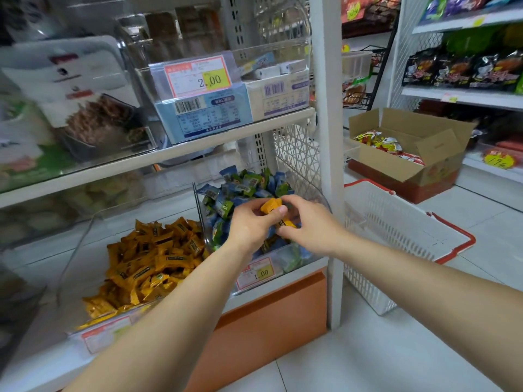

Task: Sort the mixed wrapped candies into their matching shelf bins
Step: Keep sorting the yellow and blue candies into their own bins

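Two clear bins stand side by side on the low shelf. The left bin (74, 256) is full of yellow wrapped candies (154, 261). The right bin (318, 193) holds a heap of blue and green wrapped candies (243, 188). Both hands are over the right bin. My left hand (252, 224) pinches a yellow candy (271, 205) between thumb and fingers. My right hand (308, 222) is right beside it, fingers curled round another yellow candy (287, 222) just above the blue and green heap.
A white basket with red handles (396, 230) sits on the floor to the right of the white shelf post (329, 137). Behind it is an open cardboard box of snack packs (410, 154). The upper shelf carries boxed goods and a price tag (198, 75).
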Available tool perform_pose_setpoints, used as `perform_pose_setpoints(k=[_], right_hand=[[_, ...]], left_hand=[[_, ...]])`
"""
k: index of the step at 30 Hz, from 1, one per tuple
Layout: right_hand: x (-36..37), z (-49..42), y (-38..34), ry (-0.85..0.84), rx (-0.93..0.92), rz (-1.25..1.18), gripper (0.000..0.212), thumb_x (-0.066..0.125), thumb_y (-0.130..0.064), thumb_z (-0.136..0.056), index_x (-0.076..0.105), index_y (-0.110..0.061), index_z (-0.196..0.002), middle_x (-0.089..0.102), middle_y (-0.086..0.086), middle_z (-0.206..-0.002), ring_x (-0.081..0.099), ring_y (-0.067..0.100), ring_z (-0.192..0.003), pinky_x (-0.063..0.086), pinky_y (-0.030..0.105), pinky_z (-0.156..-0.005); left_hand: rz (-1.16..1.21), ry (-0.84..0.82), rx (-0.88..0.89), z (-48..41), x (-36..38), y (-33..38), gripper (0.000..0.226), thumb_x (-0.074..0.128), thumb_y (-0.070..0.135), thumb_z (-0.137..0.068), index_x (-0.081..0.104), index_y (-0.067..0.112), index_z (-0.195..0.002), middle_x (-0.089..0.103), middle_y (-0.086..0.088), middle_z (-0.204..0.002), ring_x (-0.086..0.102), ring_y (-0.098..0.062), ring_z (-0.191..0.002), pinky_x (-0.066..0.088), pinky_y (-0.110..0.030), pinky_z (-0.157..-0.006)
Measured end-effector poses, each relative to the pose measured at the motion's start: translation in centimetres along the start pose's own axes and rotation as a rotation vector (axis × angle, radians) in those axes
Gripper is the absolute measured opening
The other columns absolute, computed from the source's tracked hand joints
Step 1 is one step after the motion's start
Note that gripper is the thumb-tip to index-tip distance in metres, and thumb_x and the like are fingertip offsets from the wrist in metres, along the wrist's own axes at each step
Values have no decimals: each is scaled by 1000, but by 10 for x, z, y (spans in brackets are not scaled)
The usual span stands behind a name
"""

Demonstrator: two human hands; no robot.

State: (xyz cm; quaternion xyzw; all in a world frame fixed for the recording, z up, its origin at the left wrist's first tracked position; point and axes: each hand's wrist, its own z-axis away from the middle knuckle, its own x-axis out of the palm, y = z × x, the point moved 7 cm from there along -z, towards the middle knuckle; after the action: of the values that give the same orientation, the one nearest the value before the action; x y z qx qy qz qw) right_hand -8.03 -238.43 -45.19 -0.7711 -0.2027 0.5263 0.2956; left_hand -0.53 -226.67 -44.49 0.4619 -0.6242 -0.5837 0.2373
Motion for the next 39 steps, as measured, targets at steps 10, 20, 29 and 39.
perform_pose_setpoints(k=[10,20,29,39], right_hand=[[-14,-9,-12,134,-18,-266,49,87,-50,-55,64,-35,-96,70,-10,-84,66,3,-76,53,22,-68],[0,-8,-25,51,-60,-55,14,63,-25,-94,63,-36,-103,65,-20,-93,60,-7,-82,46,15,-70],[12,-5,-19,-149,10,240,10,57,-24,-93,65,-29,-89,66,-14,-78,65,11,-77,51,27,-66],[45,-8,-2,-474,15,748,50,23,-57,-99,62,-40,-126,31,6,-150,32,37,-130,36,50,-103]], left_hand=[[-314,26,149,5,-28,40,29,78,37,-82,68,22,-105,70,4,-88,67,-13,-84,58,-36,-75],[-933,225,-37,66,-202,1,47,72,55,-81,65,29,-120,69,10,-97,65,-16,-93,49,-30,-70],[-879,-53,306,92,-93,31,27,64,42,-90,67,28,-113,69,14,-106,63,-3,-96,55,-31,-86],[-1499,-252,407,58,-41,-9,67,21,71,-83,62,39,-125,59,6,-123,57,-21,-113,19,-54,-107]])
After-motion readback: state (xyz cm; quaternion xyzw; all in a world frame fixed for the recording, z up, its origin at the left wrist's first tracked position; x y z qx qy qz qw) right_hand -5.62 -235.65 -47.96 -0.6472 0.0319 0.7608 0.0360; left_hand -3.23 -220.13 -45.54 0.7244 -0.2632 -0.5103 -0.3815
